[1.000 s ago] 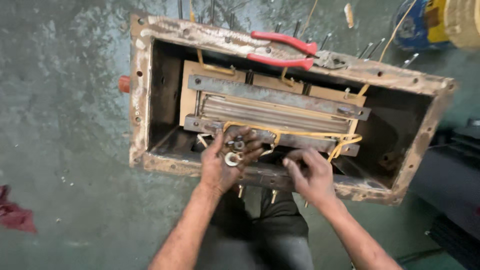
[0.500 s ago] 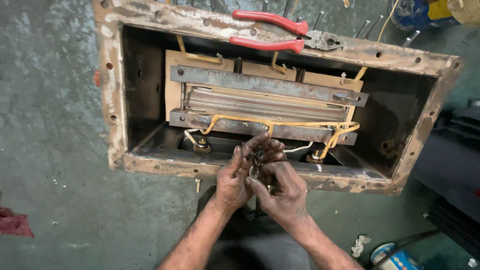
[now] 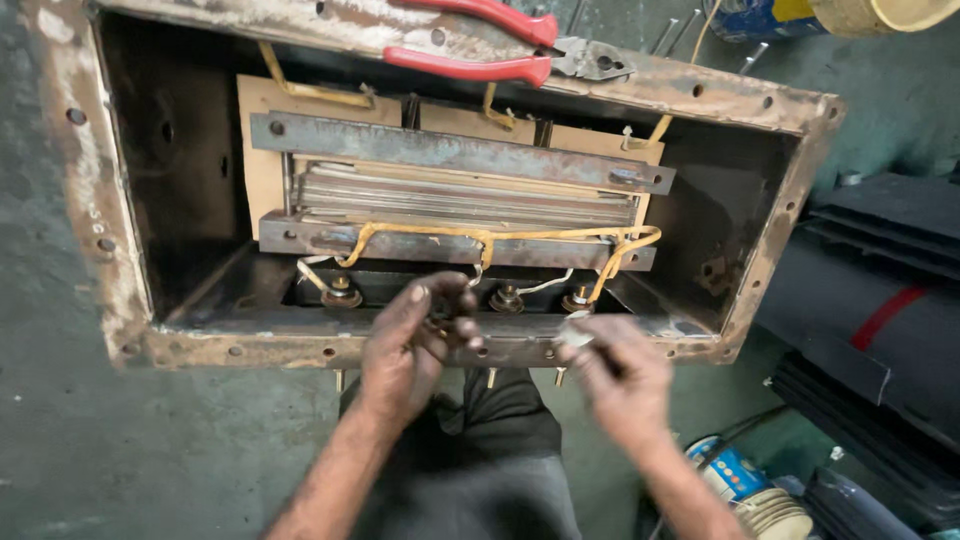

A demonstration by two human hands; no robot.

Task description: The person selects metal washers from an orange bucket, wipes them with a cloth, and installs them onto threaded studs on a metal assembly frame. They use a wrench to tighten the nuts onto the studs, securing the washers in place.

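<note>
A: Nearest, right hand (image 3: 618, 372) pinches a small pale washer (image 3: 576, 335), just short of the tank rim (image 3: 300, 348).
B: Left hand (image 3: 415, 345)?
A: Curled on a dark small part, unclear. 3 terminal studs (image 3: 507, 297) run left-right, just beyond both hands.

Box (image 3: 100, 230): rim rusty brown with pale cream patches, interior dark brown to black. Core (image 3: 460, 195): grey steel bars with rust spotting, pale grey layered sheets between them. Boards (image 3: 262, 150) behind it: tan. Wires (image 3: 520, 237): yellow, with thin white leads below. Terminals (image 3: 342, 292): brass-coloured on dark bases. Pliers (image 3: 470, 45): red handles, grey head. Left hand (image 3: 405, 345) and right hand (image 3: 620, 375): smeared with dark grime; the right pinches a small pale grey piece (image 3: 575, 335). Floor (image 3: 120, 450): mottled grey-green. Sheets (image 3: 880, 310) at right: black, one with a red stripe. Tin (image 3: 725, 465): blue and white with red.
</note>
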